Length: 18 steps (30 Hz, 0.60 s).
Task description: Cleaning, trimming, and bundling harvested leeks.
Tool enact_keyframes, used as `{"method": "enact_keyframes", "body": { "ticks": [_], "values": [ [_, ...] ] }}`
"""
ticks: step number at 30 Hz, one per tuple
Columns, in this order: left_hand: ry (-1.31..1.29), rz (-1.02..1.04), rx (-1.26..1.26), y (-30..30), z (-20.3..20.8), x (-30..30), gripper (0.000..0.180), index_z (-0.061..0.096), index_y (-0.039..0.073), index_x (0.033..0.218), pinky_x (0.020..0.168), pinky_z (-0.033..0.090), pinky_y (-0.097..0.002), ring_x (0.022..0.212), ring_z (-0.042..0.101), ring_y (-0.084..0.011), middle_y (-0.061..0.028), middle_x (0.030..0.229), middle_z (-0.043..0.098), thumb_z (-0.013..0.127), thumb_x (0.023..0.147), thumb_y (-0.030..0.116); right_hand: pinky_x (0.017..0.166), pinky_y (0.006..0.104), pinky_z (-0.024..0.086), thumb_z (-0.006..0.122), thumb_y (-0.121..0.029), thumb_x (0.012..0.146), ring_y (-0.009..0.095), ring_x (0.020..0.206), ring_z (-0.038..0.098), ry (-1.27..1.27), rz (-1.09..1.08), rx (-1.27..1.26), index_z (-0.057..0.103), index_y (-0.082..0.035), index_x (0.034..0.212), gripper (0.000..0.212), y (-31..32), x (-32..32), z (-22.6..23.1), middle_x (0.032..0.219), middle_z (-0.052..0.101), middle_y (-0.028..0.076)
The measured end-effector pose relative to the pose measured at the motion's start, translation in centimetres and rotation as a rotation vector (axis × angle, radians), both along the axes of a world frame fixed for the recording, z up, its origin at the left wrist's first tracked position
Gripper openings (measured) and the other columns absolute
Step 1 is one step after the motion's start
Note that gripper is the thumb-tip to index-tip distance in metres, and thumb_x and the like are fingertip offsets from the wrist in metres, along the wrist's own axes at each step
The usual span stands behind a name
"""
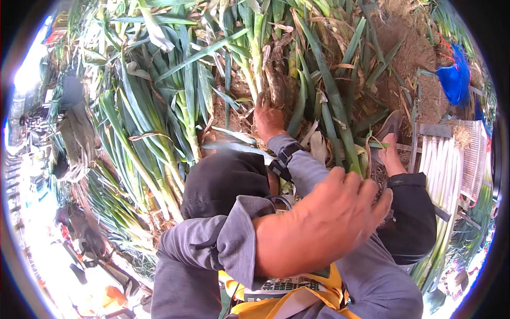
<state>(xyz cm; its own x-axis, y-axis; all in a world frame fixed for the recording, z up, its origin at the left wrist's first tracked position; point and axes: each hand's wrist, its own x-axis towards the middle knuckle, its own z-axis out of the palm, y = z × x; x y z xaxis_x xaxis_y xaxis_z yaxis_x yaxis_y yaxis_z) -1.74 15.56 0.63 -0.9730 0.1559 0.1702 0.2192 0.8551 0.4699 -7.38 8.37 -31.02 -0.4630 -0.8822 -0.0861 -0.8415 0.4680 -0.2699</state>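
Leeks [146, 133] everywhere, lying in thick heaps across the far side and down the left, green tops fanned out mostly away from the person over brown soil [409, 69]. The one that matters is the leek [257, 50] far and near the middle, standing more or less upright in the pile with its leaves up. The right hand [270, 119] is at the bottom of its pale shaft, fingers closed in narrow around it, and IMO that's a sensible spot: down there it's slim and firm, while the leafy end looks floppy and tangled with its neighbours. Meanwhile the left hand [329, 212] hangs much nearer, crossed over the grey right sleeve [308, 170], with its fingers half curled. It's blurry and the palm faces away, so I honestly can't tell if there's anything in it; nothing pokes out, anyway. That crossing keeps it above the heap and out of the right arm's way, I'd guess. Over on the right, a row of white stems [441, 165] lies side by side beside a slatted rack [481, 159], all lined up the same way, probably so they stay neat and don't mix with the messy pile. Blue cloth [456, 80] sits beyond that, far right.
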Motion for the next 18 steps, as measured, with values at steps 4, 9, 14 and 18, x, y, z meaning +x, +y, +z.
{"method": "enact_keyframes", "body": {
  "ticks": [4,9,14,18],
  "values": [
    [-0.079,0.058,-0.078,-1.8,-0.5,1.2,0.043,0.055,0.003,0.127,0.067,0.044,-0.0324,0.078,0.056,-0.0202,-0.0048,0.083,0.052,0.058,0.087,0.02,0.074,0.0417,0.056,0.067,-0.017,0.08,0.035,0.079,0.069,-0.633,-0.136,-0.154,0.045,0.012,0.135,0.065,-0.3,-0.8,3.0,0.104,0.066,0.027],
    [-0.08,0.056,0.068,-2.2,-0.8,1.3,0.047,0.05,0.003,0.132,0.076,0.048,-0.0401,0.088,0.058,-0.027,-0.0109,0.094,0.055,0.06,0.09,0.022,0.077,0.0318,0.049,0.072,-0.019,0.084,0.014,0.084,0.059,-1.055,-0.224,-0.313,0.065,0.0,0.114,0.036,4.8,-5.0,7.2,0.096,0.068,0.011],
    [0.241,0.206,0.51,-3.2,-1.4,-1.5,0.041,0.053,0.002,0.129,0.081,0.053,-0.0373,0.091,0.065,-0.0293,-0.0186,0.108,0.057,0.06,0.096,0.025,0.091,0.0325,0.048,0.066,-0.028,0.09,0.02,0.105,0.06,-1.656,-0.157,-0.654,0.057,0.0,0.127,0.048,14.5,-10.9,14.6,0.114,0.062,0.013],
    [0.274,0.533,1.119,-6.5,-1.1,-4.3,0.039,0.055,0.0,0.127,0.08,0.051,-0.0343,0.088,0.062,-0.0215,-0.0145,0.107,0.059,0.059,0.097,0.025,0.096,0.0377,0.046,0.06,-0.038,0.093,0.026,0.114,0.057,-1.374,-0.186,-0.173,0.054,0.001,0.133,0.056,18.3,-13.1,20.6,0.126,0.057,0.02]
  ]
}}
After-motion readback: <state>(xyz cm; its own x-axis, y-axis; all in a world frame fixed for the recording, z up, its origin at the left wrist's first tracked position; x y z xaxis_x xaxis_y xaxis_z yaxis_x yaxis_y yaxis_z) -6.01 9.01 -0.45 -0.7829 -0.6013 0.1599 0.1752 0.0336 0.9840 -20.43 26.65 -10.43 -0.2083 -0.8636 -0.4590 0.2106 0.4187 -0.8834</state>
